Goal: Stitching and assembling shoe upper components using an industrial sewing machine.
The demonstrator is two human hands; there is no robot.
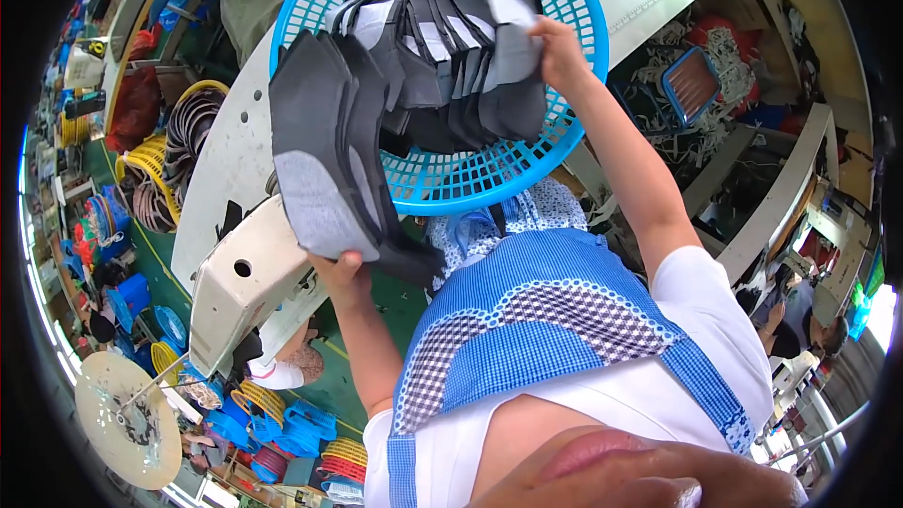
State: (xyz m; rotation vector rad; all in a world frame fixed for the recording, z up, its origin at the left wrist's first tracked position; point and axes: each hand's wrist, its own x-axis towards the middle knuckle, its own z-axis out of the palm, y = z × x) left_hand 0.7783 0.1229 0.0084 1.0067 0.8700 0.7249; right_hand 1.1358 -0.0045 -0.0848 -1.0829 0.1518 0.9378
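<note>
Three or more black-and-grey panels (318, 146) fill the left hand (340, 273); the right hand (562, 55) grasps at least one inside one blue plastic basket (461, 199).

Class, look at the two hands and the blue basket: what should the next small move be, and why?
Perhaps the left hand should ease its bundle of dark pieces inward over the blue basket: the bundle overlaps the basket's left side, and similar grey-patched pieces lie inside, with the right hand at their right end.
</note>
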